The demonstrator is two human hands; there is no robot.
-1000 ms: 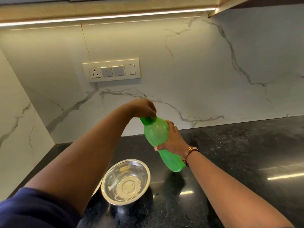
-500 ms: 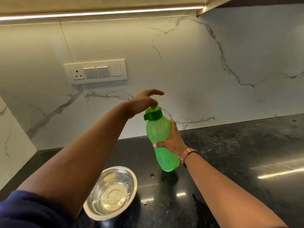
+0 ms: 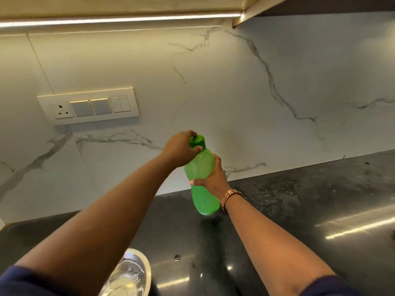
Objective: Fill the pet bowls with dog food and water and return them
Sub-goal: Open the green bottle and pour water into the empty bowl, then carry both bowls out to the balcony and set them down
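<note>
A translucent green water bottle (image 3: 201, 167) is held nearly upright above the black countertop (image 3: 299, 210). My right hand (image 3: 213, 178) grips its middle, a gold watch on the wrist. My left hand (image 3: 181, 148) is closed around the dark green cap (image 3: 197, 141) at the top. A steel pet bowl (image 3: 130, 274) with water in it sits at the bottom edge of the view, partly hidden under my left forearm.
A white marble backsplash rises behind the counter, with a switch and socket panel (image 3: 88, 107) at the left. A lit strip runs under the upper cabinet. A small dark speck (image 3: 176, 257) lies on the counter near the bowl.
The bottle came upright and my left hand, open above the cap half a second ago, has closed on it. The view tilted up, so the bowl slid to the bottom edge.
</note>
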